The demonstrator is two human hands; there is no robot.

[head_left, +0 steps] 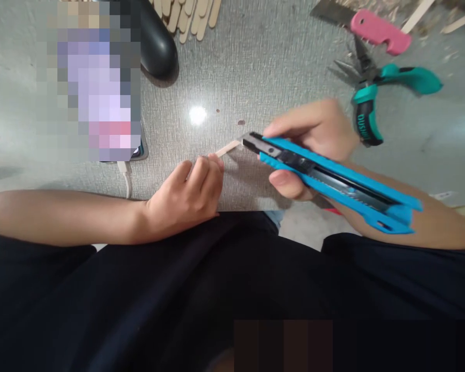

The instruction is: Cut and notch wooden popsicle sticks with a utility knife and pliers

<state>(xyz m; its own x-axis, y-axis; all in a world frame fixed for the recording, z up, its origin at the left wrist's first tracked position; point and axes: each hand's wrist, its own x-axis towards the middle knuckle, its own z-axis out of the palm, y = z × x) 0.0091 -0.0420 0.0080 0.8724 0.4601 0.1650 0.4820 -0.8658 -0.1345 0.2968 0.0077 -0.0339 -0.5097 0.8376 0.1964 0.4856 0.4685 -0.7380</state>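
Observation:
My left hand [191,188] is closed near the table's front edge and pinches a thin wooden craft stick [228,149], whose free end points up and right. In my right hand [313,139] is a blue utility knife [333,181], its handle slanting down to the right. The short blade [245,137] is out and meets the tip of the stick, or lies just over it; which one I cannot tell. The stick's other end is hidden in my left fingers.
Pliers with teal and black handles [366,116] lie spread at the right. Behind them are a pink-handled cutter [380,31] and wood shavings [343,51]. Several craft sticks [194,18] lie at the back, beside a black rounded object [158,46]. A blurred-out device with a white cable [127,181] is at left.

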